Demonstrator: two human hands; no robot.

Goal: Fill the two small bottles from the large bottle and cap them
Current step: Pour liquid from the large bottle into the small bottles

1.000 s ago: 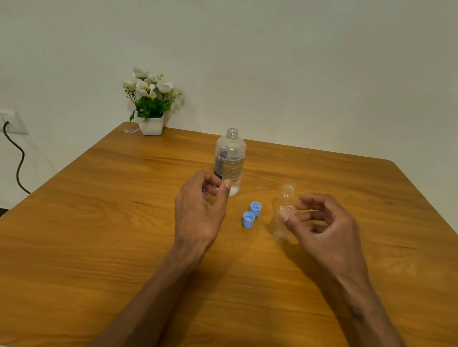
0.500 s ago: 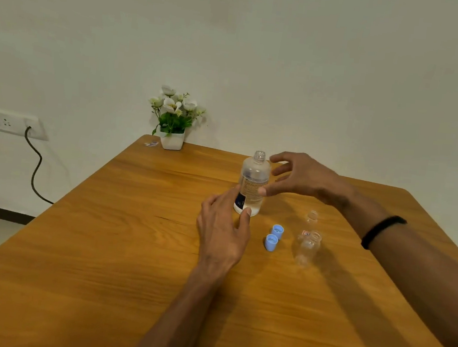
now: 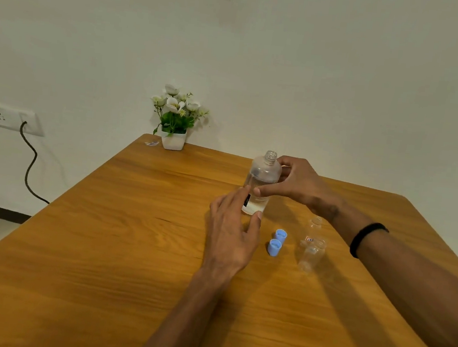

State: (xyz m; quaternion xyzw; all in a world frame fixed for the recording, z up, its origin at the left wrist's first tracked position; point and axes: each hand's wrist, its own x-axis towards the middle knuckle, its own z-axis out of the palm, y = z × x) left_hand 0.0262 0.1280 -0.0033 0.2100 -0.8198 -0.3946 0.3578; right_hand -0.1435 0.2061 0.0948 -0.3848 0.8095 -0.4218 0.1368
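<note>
Head view: the uncapped large bottle is gripped upright on the table by the right hand, thumb and fingers curled round it. Its base is touched by the left hand, fingers straight and slightly apart. Two blue caps and two small bottles are seen just beside, near the right forearm.

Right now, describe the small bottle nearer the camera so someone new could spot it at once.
Start at the wooden table and find the two blue caps just right of the left hand. Right of those caps stand two small clear bottles, uncapped. The nearer small bottle is the one closer to the camera, partly overlapping the farther small bottle, which carries a small red label.
</note>
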